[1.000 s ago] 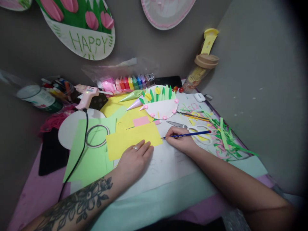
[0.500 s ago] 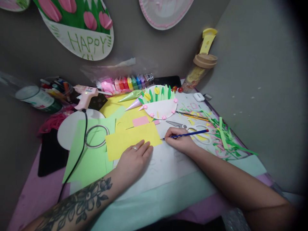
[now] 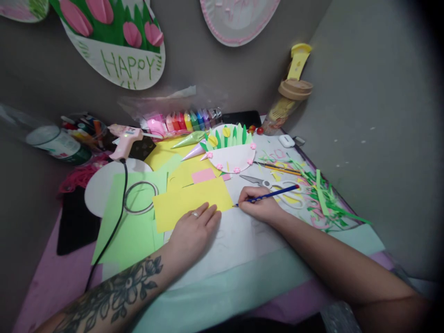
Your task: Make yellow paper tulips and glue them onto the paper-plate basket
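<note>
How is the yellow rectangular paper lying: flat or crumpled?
Flat: the yellow paper lies smooth, with the left hand resting on its near edge.

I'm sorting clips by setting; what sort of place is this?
Probably a small craft corner: a pink glue gun, white-handled scissors and a heap of green paper strips share the table with the yellow paper.

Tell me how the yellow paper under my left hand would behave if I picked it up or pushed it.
The yellow paper is probably light, being a thin, flat sheet. It might bend if lifted by one end, though it lies uncurled, suggesting some stiffness. Pushed, it would likely slide, but your left hand resting on it may hold it back.
</note>
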Demonstrator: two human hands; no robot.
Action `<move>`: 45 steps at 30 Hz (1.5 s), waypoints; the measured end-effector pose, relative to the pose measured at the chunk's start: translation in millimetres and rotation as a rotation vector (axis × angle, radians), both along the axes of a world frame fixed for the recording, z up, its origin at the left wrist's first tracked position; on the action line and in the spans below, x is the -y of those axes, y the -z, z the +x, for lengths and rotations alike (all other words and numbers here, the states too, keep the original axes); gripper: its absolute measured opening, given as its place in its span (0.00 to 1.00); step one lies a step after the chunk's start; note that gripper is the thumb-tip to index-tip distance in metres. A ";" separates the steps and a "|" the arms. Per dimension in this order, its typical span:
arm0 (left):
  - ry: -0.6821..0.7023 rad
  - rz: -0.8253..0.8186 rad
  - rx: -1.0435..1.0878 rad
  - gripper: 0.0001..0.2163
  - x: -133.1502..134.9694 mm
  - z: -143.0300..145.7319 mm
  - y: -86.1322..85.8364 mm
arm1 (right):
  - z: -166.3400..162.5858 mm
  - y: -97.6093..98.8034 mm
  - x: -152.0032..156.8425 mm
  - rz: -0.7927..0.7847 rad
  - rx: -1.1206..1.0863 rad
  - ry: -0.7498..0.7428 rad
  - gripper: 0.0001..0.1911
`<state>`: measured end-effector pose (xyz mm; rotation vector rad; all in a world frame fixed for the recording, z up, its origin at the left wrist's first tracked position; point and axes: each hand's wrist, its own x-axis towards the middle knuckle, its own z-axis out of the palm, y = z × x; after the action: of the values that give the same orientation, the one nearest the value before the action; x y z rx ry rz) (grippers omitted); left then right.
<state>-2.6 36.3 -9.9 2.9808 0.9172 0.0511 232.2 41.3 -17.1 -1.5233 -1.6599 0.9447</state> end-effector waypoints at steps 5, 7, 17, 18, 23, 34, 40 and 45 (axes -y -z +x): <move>0.005 -0.015 0.008 0.16 0.1 0.4 -1.1 | -1.3 0.2 0.9 0.015 -0.010 -0.032 0.05; 0.008 -0.016 0.012 0.16 0.2 0.5 -1.8 | -2.4 -0.3 1.1 0.020 -0.017 -0.045 0.05; 0.007 -0.003 0.034 0.16 -0.4 0.5 0.4 | -5.8 3.5 -0.5 0.048 0.012 0.082 0.03; 0.007 -0.001 0.034 0.16 -0.5 0.5 0.5 | -6.2 4.5 -0.7 0.058 0.022 0.079 0.03; 0.007 -0.006 0.018 0.16 -0.4 0.2 -0.7 | -8.8 9.1 -2.1 0.107 0.039 0.049 0.04; 0.007 0.004 0.018 0.16 -0.2 0.2 0.3 | -11.1 7.9 -3.1 0.113 0.063 0.046 0.05; 0.012 0.038 0.025 0.17 -0.6 -0.5 0.4 | -10.9 6.8 -1.9 0.094 0.060 0.083 0.04; 0.009 0.009 0.019 0.17 -0.5 -0.4 -0.9 | -10.5 6.1 -2.0 0.083 0.066 0.099 0.03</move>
<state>-3.1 36.9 -9.0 2.9874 0.9035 0.0841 221.8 43.2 -23.3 -1.5805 -1.6327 0.7709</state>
